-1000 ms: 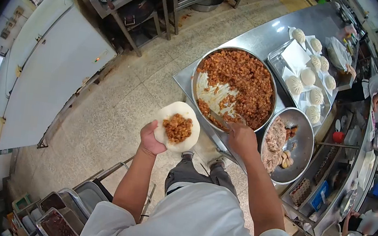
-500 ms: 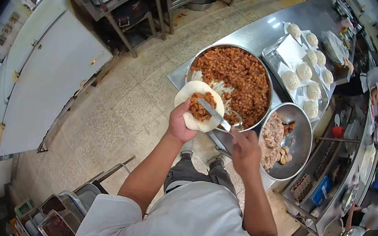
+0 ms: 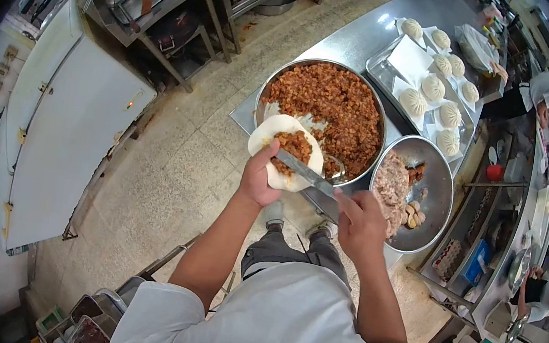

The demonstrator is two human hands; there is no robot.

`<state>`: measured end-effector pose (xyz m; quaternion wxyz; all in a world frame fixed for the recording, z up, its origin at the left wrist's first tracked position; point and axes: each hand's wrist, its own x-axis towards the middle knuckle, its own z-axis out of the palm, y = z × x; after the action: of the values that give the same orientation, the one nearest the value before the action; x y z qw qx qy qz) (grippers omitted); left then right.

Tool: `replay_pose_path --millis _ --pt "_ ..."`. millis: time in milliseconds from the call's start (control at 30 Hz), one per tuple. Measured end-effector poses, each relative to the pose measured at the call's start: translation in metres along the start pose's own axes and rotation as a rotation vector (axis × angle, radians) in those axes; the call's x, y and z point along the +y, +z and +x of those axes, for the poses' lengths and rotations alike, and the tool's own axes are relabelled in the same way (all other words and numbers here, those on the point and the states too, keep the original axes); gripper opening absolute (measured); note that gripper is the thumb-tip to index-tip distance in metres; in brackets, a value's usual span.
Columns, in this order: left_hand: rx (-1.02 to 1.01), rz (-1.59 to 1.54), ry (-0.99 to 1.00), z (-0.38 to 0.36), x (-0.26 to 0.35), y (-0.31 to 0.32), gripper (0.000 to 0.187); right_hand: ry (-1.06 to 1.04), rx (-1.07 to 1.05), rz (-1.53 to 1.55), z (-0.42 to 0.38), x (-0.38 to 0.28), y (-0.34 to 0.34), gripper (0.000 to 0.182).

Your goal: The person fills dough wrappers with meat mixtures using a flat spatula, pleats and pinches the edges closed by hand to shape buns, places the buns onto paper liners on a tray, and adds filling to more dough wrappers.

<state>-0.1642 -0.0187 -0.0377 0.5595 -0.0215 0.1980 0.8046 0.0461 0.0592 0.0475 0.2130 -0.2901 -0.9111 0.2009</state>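
My left hand (image 3: 258,178) holds a round white dough wrapper (image 3: 270,133) with a mound of brown minced filling (image 3: 293,148) on it, just over the near rim of a large steel bowl (image 3: 262,95) of the same brown filling. My right hand (image 3: 360,223) grips a flat metal spatula (image 3: 302,169), and its blade lies across the filling on the wrapper. A smaller steel bowl (image 3: 434,184) to the right holds pale minced meat and a few other pieces.
A steel tray (image 3: 380,62) at the back of the steel counter carries several pleated white buns on paper squares. A white cabinet (image 3: 66,139) stands left across the tiled floor. Other people work at the right edge. Metal containers sit at bottom left.
My left hand carried the filled wrapper from over the floor up to the big bowl's rim. The right hand lifted the spatula out of the bowl and laid it on the filling.
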Motion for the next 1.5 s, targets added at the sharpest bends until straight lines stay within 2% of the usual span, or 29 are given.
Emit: replay_pose_path --millis 133,200,267,367,400,467,500,567,700,767,900,967,1033,1067,1100,1133,1167,1200,1233,1300,1333,1367,1400,1433,1500 --pt "0.043 0.088 0.052 -0.007 -0.005 0.000 0.048 0.034 -0.058 0.011 0.005 0.002 0.000 0.031" --pt "-0.111 -0.109 0.065 -0.014 -0.002 -0.002 0.056 0.047 -0.082 0.018 0.007 -0.004 -0.019 0.031" --pt "-0.114 -0.065 0.073 -0.017 0.005 -0.003 0.059 0.120 -0.071 0.162 0.009 -0.005 -0.032 0.032" --pt "-0.112 -0.022 0.078 -0.018 0.010 -0.006 0.062 0.199 -0.050 0.165 0.018 -0.003 -0.029 0.032" --pt "-0.100 0.002 0.080 -0.016 0.009 -0.005 0.062 0.196 -0.049 0.163 0.018 0.000 -0.022 0.032" --pt "-0.073 0.006 0.082 -0.013 0.007 -0.002 0.061 0.026 -0.069 0.152 0.017 0.004 -0.002 0.031" --pt "-0.076 0.003 0.080 -0.013 0.006 -0.002 0.061 0.026 -0.069 0.148 0.016 0.008 -0.002 0.031" --pt "0.035 -0.024 0.064 -0.013 0.006 -0.004 0.061 -0.021 -0.093 0.086 0.018 0.012 -0.008 0.030" --pt "-0.078 -0.115 0.084 -0.021 0.011 -0.008 0.064 0.064 -0.005 0.045 0.017 0.008 -0.024 0.031" --pt "-0.082 -0.094 0.080 -0.017 0.015 -0.010 0.064 0.159 -0.011 0.202 0.017 0.008 -0.026 0.033" --pt "-0.129 0.051 0.059 -0.011 0.016 -0.007 0.063 0.145 -0.112 0.264 0.011 0.014 -0.010 0.034" --pt "-0.149 0.082 0.056 -0.008 0.014 -0.006 0.063 0.216 -0.049 0.169 0.012 0.020 0.000 0.036" --pt "0.027 0.118 0.107 -0.006 0.013 -0.007 0.063 0.302 0.011 0.103 0.012 0.026 0.004 0.032" --pt "-0.070 -0.031 0.144 -0.008 0.014 -0.008 0.063 0.326 -0.071 -0.010 0.011 0.034 0.005 0.030" --pt "-0.074 -0.031 0.135 -0.010 0.015 -0.007 0.063 0.349 -0.150 -0.123 0.010 0.043 0.004 0.028" --pt "-0.129 -0.125 0.109 -0.015 0.017 -0.007 0.065 0.344 -0.213 -0.125 0.006 0.045 0.000 0.025" --pt "-0.181 -0.217 0.089 -0.019 0.024 -0.009 0.066 0.347 -0.213 -0.119 0.003 0.043 -0.002 0.025" --pt "-0.052 -0.109 0.001 -0.017 0.030 -0.028 0.068 0.349 -0.118 -0.056 0.003 0.041 -0.004 0.025" --pt "-0.044 -0.106 0.012 -0.019 0.034 -0.034 0.068 0.351 -0.028 0.008 0.003 0.036 -0.008 0.025" --pt "-0.028 0.249 -0.040 -0.021 0.038 -0.041 0.071 0.330 -0.007 0.072 0.000 0.027 -0.018 0.026" --pt "-0.177 0.024 -0.031 -0.029 0.035 -0.028 0.071 0.301 -0.018 0.132 0.000 0.018 -0.026 0.028" --pt "-0.173 0.024 -0.036 -0.028 0.030 -0.026 0.071 0.274 -0.028 0.191 -0.001 0.013 -0.029 0.030" --pt "-0.212 -0.091 -0.076 -0.029 0.025 -0.025 0.071 0.162 0.039 0.218 -0.001 0.009 -0.028 0.033" --pt "-0.253 -0.207 -0.111 -0.029 0.023 -0.024 0.071 0.164 0.037 0.215 -0.002 0.008 -0.024 0.033" --pt "-0.218 -0.131 -0.127 -0.022 0.019 -0.025 0.070 -0.011 -0.033 0.078 -0.006 0.011 -0.014 0.034"
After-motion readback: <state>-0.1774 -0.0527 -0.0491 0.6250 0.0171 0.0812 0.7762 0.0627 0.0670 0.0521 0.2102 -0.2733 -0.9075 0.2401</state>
